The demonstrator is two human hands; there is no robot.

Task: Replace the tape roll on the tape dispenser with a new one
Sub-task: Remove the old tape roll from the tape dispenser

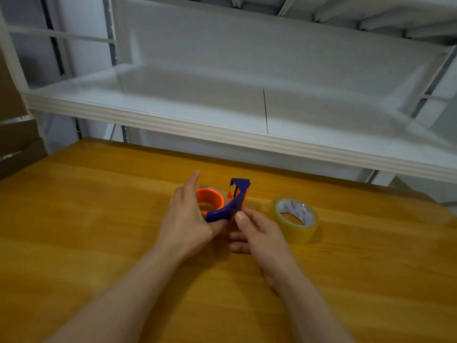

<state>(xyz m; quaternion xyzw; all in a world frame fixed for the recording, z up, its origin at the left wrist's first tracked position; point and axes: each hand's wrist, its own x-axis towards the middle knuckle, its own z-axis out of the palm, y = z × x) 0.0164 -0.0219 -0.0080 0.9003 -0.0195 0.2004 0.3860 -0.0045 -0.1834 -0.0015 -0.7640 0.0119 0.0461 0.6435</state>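
Head view. The tape dispenser point(223, 206), a blue frame carrying an orange hub point(210, 198), stood near the middle of the wooden table point(99, 231), held between both hands. The left hand point(188, 219) gripped it from the left, palm against the hub, fingers upright along its far side, thumb curled under the near end of the blue frame. The right hand point(257, 233) lay just right of that end with narrowly curled fingers, its thumb tip at the frame; whether it pinched anything could not be told. The new tape roll point(295, 220), yellowish and clear, lay flat on the table just right of the right hand. A white shelf point(197, 120) stood beyond the far edge.
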